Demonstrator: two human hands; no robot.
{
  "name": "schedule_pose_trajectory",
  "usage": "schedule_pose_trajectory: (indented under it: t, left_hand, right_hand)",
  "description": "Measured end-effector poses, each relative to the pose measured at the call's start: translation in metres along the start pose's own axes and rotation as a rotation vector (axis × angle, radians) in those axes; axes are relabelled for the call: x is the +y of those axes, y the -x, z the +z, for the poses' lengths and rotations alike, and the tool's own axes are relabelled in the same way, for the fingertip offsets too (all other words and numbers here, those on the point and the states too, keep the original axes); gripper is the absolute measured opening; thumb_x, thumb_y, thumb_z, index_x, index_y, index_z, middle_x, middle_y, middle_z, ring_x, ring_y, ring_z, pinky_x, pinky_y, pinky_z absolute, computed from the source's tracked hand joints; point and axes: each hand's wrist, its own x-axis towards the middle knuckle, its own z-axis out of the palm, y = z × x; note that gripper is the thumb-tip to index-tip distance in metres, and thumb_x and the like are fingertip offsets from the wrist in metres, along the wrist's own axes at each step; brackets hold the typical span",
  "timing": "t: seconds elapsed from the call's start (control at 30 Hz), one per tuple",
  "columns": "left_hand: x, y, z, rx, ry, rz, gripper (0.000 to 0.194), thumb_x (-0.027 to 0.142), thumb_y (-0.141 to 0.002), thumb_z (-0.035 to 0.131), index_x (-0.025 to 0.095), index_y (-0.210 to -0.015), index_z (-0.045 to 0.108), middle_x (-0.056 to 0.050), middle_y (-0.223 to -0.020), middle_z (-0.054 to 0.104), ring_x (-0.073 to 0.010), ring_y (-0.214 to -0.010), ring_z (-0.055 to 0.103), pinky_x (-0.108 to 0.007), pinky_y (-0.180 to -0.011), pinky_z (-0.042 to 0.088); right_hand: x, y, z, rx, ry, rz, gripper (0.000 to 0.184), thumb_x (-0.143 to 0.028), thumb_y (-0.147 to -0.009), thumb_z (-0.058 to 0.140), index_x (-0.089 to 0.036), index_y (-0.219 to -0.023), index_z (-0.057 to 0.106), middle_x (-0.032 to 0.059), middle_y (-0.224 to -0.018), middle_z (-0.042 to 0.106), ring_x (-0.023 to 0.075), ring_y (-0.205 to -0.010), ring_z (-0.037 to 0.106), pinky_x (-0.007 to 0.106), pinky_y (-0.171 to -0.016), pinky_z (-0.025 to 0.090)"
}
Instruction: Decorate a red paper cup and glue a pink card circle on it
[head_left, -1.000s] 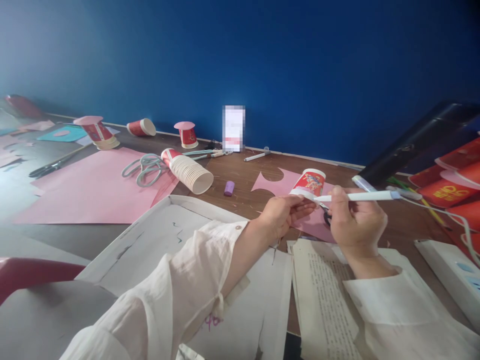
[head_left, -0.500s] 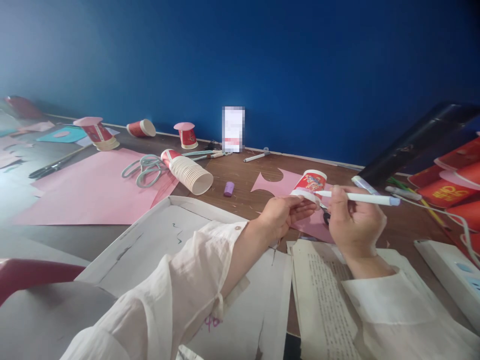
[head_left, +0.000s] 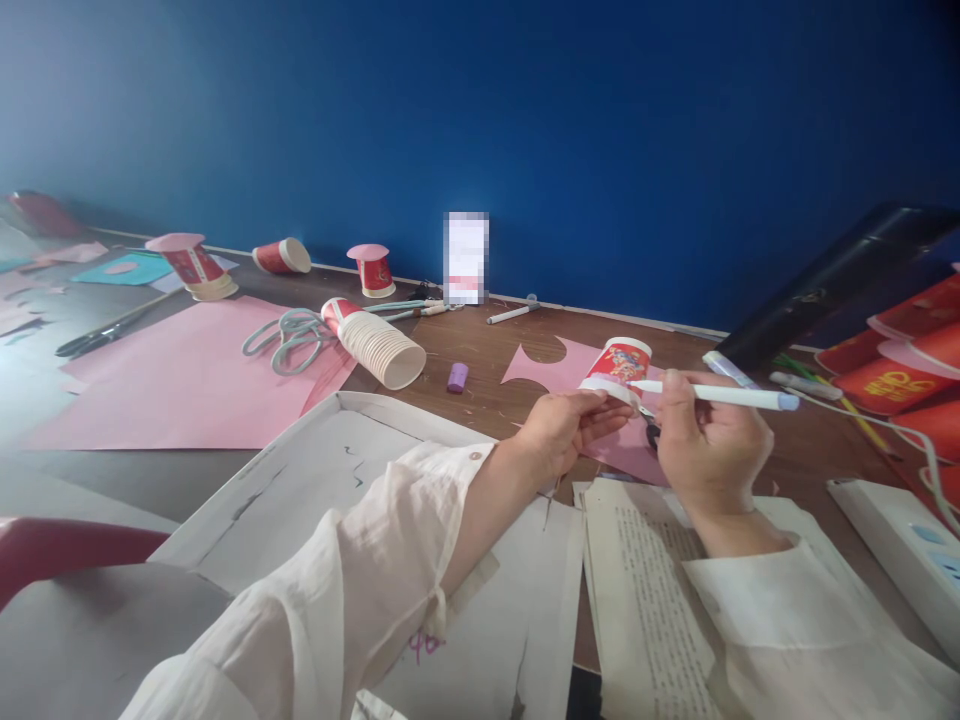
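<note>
**Marker held at a tilted paper cup, head view**

From my remote seat I view both hands over the brown worktop (head_left: 487,345). The fingers of my left hand (head_left: 559,435) grasp the lower white edge of a red paper cup (head_left: 626,362), thumb above and the other fingers beneath; the cup leans above a cut pink sheet (head_left: 540,375). The fingers of my right hand (head_left: 712,440) are closed around a white marker (head_left: 739,396), its tip aimed at the cup's side; whether it touches is too fine for me to judge. A dark scissor handle (head_left: 652,435) shows between the hands. Printed pages (head_left: 645,590) lie under the right forearm. Left of the cup stands a purple cap (head_left: 457,377); beyond it, a nested cup stack (head_left: 379,350) lies on its side beside grey-green-handled scissors (head_left: 289,340).
</note>
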Motion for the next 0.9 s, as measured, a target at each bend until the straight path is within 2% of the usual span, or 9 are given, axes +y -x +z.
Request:
schedule_pose_trajectory:
  t: [0.37, 0.7, 0.9]
  left_hand:
    - [-0.0021, -0.0016, -0.0019, -0.008, 0.044, 0.014, 0.022, 0.004, -0.090, 0.051, 0.005, -0.079, 0.070, -0.010, -0.075, 0.072, -0.0125, -0.070, 0.070, -0.026, -0.087, 0.057]
    - [0.0001, 0.0012, 0.0011, 0.015, 0.031, 0.008, 0.022, 0.004, -0.090, 0.051, 0.003, -0.078, 0.070, -0.012, -0.077, 0.072, -0.0123, -0.070, 0.070, -0.028, -0.093, 0.056]
    - [-0.0016, -0.0006, -0.0001, 0.024, 0.060, 0.034, 0.020, 0.003, -0.089, 0.052, 0.003, -0.078, 0.069, -0.012, -0.077, 0.071, -0.0128, -0.070, 0.070, -0.027, -0.091, 0.057]
  right_hand:
    - [-0.0039, 0.0006, -0.0020, -0.039, -0.021, 0.019, 0.038, -0.051, -0.095, 0.053, -0.020, -0.082, 0.071, 0.0030, -0.063, 0.066, 0.0192, -0.061, 0.063, 0.034, -0.064, 0.048]
    - [0.0014, 0.0003, 0.0000, 0.003, 0.001, -0.067, 0.032, -0.044, -0.096, 0.054, -0.018, -0.095, 0.073, 0.0037, -0.066, 0.067, 0.0196, -0.065, 0.065, 0.034, -0.069, 0.050]
    - [0.0004, 0.0012, -0.0008, -0.038, -0.031, -0.083, 0.031, -0.045, -0.096, 0.054, -0.019, -0.088, 0.071, 0.0039, -0.066, 0.067, 0.0196, -0.063, 0.063, 0.034, -0.067, 0.049]
